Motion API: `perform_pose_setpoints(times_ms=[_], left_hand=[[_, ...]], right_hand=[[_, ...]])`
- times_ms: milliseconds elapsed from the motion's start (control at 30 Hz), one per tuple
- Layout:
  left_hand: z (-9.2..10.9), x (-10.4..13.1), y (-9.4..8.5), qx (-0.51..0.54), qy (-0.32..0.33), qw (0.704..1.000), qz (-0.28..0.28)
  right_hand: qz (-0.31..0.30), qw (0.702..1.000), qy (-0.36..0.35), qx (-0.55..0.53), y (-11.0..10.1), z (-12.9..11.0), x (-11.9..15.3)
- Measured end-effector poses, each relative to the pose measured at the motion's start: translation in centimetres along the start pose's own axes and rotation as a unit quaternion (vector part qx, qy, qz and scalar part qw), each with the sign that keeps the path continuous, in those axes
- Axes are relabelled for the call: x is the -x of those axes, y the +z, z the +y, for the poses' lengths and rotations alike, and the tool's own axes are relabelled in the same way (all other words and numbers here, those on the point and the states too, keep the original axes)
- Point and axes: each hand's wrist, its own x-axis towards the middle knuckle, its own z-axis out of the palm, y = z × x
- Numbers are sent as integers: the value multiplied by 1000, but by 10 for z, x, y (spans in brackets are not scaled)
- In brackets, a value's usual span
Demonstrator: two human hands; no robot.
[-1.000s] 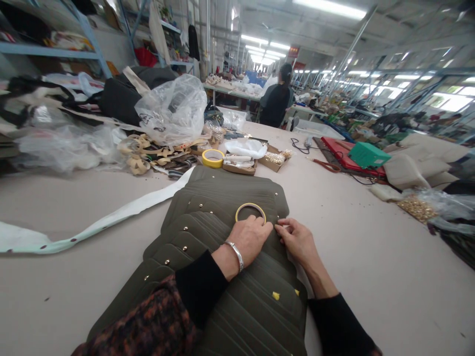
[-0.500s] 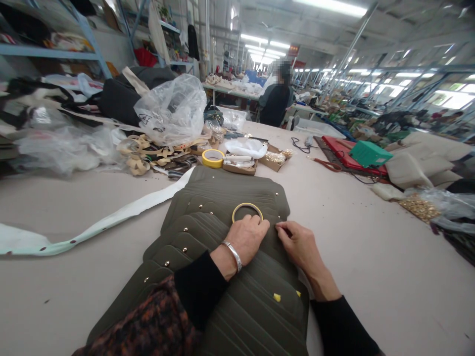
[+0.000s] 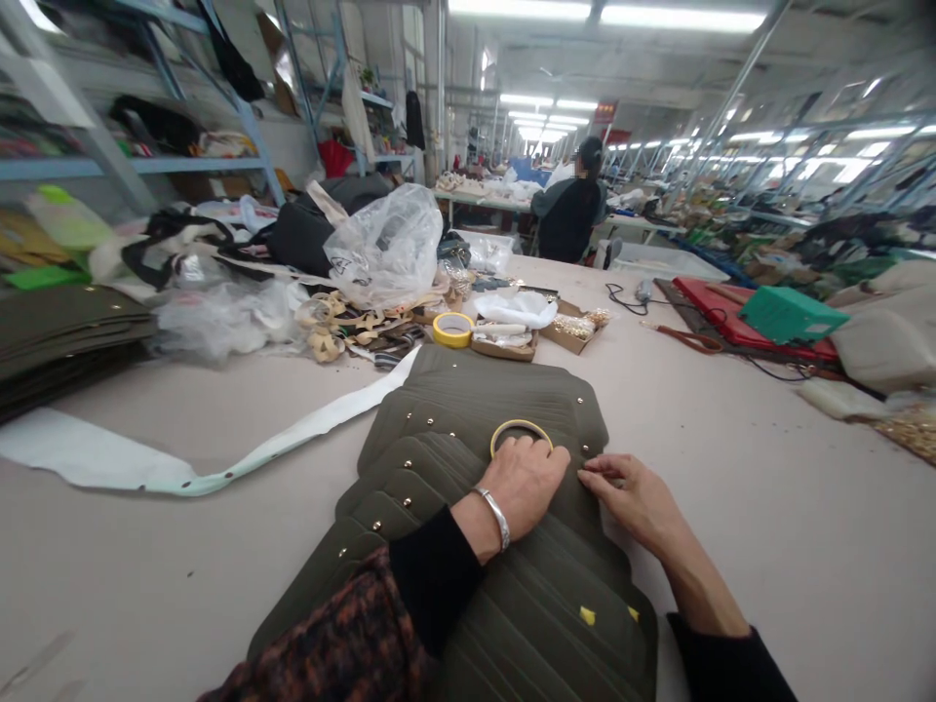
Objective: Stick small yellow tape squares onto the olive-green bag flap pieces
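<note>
Overlapping dark olive pieces (image 3: 431, 478), dotted with small gold studs, lie fanned out in front of me. My left hand (image 3: 523, 485), a silver bangle at its wrist, rests on them with its fingers closed on a thin roll of yellow tape (image 3: 521, 426). The fingertips of that hand are hidden from view. At the right edge of the pieces, my right hand (image 3: 636, 497) has thumb and forefinger pinched together beside a gold stud; whatever is between them is too small to make out. Two yellow tape bits (image 3: 587, 616) stick to the lower pieces.
Behind the pieces lie another yellow tape roll (image 3: 452, 330) and small boxes of parts (image 3: 504, 341). Plastic bags (image 3: 387, 244) and straps heap up at left, near an olive stack (image 3: 65, 336). A green box (image 3: 794, 320) sits at right. Another person (image 3: 570, 210) sits farther back.
The view has swung left, so everything sits farther right and the olive stack at left now shows. Both hands stay at nearly the same places on the pieces.
</note>
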Motion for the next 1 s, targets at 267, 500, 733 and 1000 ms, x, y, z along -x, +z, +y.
perform_pose_setpoints(times_ms=[267, 500, 733, 1000], left_hand=[[-6, 2, -6, 36, 5, 999, 35], [-12, 11, -56, 61, 30, 994, 86], [-53, 104, -109, 66, -78, 990, 97], [-37, 280, -64, 41, -242, 963, 115]], right_hand=[[-28, 998, -4, -58, -15, -10, 17], [-222, 960, -122, 117, -37, -49, 11], [-271, 924, -190, 192, -12, -83, -15], [-413, 886, -183, 103, 9, -115, -24]])
